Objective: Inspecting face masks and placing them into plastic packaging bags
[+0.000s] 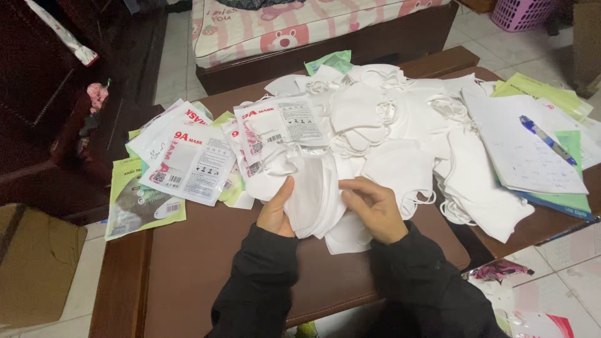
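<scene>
A stack of white masks (316, 200) is gripped between the left hand (275, 213) and right hand (374, 209), mid-frame, on a brown table (206, 263); a bed (313, 25) is seen above.

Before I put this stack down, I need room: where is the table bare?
Bare brown table shows left of the left hand, below the mask packets. A smaller patch lies right of the right hand. The far half is crowded with loose white masks and a notebook.
</scene>
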